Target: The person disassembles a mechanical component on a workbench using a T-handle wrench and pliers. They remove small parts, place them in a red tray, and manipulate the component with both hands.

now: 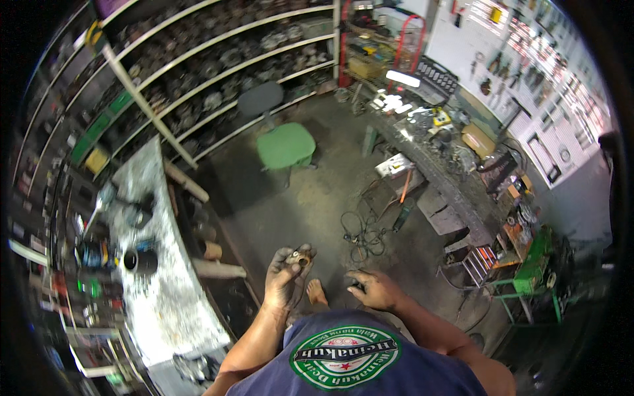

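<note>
My left hand (281, 280) is raised in front of my body, closed on a small brass-coloured metal fitting (303, 259). A round hole shows in the fitting, and my dirty fingers cover part of it. My right hand (375, 289) hovers a little to the right, apart from the fitting. Its fingers are loosely bent, a gap shows between thumb and forefinger, and nothing can be made out in it.
On the left stands a metal-topped bench (173, 290) with a dark cylinder (131, 261). A green chair (286, 145) is ahead, before shelves of metal parts. A cluttered workbench (456, 181) runs along the right. Black cable (363, 239) lies coiled on the floor.
</note>
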Available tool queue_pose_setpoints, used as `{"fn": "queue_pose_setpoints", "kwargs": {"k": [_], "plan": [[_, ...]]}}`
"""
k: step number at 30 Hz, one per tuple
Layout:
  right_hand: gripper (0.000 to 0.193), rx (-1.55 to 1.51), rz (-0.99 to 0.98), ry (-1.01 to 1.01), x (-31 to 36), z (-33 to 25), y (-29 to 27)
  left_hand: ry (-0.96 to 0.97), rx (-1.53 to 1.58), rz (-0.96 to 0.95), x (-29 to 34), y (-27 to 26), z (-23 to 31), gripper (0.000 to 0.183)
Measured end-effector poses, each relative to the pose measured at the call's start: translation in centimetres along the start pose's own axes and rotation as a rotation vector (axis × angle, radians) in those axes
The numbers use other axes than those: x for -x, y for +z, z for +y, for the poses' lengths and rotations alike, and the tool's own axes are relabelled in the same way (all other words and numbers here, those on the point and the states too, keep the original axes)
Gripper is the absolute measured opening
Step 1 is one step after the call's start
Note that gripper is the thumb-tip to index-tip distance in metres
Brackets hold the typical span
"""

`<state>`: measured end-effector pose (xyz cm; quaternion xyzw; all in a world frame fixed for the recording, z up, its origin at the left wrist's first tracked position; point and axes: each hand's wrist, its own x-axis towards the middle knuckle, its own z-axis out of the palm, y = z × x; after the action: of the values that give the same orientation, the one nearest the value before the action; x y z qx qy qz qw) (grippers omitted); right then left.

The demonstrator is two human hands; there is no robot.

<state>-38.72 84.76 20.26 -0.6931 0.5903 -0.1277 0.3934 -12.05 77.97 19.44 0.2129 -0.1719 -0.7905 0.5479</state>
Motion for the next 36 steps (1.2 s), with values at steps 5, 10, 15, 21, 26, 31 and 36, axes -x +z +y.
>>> {"fn": "queue_pose_setpoints", "kwargs": {"k": [5, 10, 15, 21, 26, 31, 36], "plan": [[0.053, 0.057, 0.006, 0.042, -5.6, 1.0, -1.5, -0.108, -0.158, 0.047, -6.8, -1.2, 2.3, 0.034], [0.054, 0.03, -0.013, 0.111, -6.4, 4.2, -2.3, -0.268, -0.265, 0.057, -11.5, -1.3, 0.8, 0.032], [0.054, 0.077, -0.067, 0.188, -5.2, 9.6, -3.2, -0.368, -0.294, 0.093, -15.3, 0.7, -3.7, 0.034], [0.056, 0.072, -0.043, 0.265, -2.2, 18.9, -7.7, -0.4, -0.285, 0.03, -19.7, 5.3, -12.2, 0.04], [0.056, -0.035, 0.053, 0.222, 0.6, 25.6, -13.8, -0.421, -0.327, 0.066, -22.0, 10.0, -20.1, 0.035], [0.056, -0.015, 0.035, 0.375, 5.0, 31.6, -21.1, -0.569, -0.513, 0.08, -24.0, 15.1, -27.2, 0.034], [0.056, 0.038, 0.096, 0.398, 7.3, 35.1, -23.9, -0.584, -0.494, 0.014, -26.0, 18.1, -31.3, 0.056]]}}
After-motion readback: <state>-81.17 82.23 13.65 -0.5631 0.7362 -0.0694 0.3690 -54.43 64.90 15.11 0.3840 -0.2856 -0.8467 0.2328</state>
